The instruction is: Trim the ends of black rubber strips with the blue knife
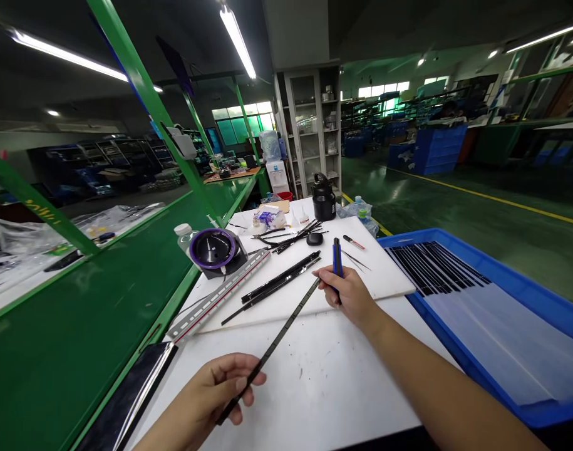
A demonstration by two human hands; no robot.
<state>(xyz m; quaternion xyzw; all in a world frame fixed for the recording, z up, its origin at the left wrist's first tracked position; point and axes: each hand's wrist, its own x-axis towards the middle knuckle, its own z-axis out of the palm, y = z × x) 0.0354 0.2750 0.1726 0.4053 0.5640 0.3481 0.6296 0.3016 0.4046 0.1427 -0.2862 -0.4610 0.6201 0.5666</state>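
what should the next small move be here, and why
Probably set the blue knife down on the white board: the right hand grips it while also seeming to pinch the far end of the black strip, which the left hand holds near its other end. Freeing the right hand of the knife should make the strip easier to handle.

Two hands (227,382); one blue cutter (337,257); one held strip (286,326); one black flask (324,200); one blue tray (525,287); one tall cabinet (307,119)
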